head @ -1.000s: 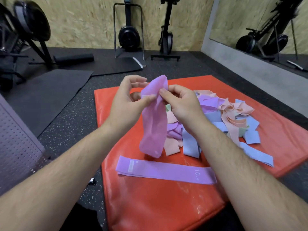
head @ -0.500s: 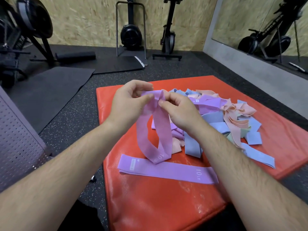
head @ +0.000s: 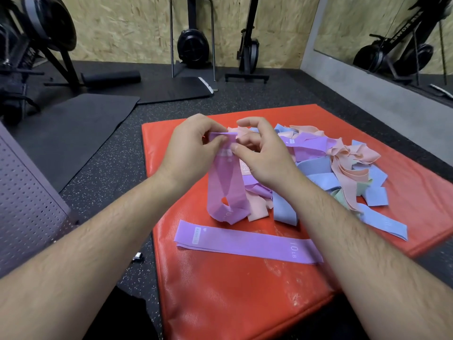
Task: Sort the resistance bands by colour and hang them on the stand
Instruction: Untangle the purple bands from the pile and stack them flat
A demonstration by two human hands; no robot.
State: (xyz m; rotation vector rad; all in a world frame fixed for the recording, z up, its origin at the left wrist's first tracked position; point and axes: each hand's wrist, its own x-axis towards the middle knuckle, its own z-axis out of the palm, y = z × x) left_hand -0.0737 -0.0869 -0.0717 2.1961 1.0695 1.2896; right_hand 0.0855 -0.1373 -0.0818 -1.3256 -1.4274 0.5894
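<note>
A purple resistance band [head: 226, 190] hangs twisted from both hands over the red mat [head: 220, 298]. My left hand [head: 190, 150] pinches its top edge, and my right hand [head: 263, 158] pinches it just beside, thumb on the band. Its lower loop touches the mat. A second purple band [head: 247, 241] marked 10 LB lies flat on the mat below. Behind my right hand is a tangled pile of bands [head: 343, 168] in purple, blue, peach and pale green.
A perforated grey panel [head: 27, 204] stands at the left edge. Black floor mats [head: 73, 128], exercise machines [head: 193, 42] and a foam roller [head: 110, 78] are at the back. A mirror [head: 392, 33] lines the right wall. A small metal clip [head: 137, 256] lies on the floor.
Both hands lowered the purple band toward the mat and shifted their pinch along its top; the band untwisted into an open loop hanging down.
</note>
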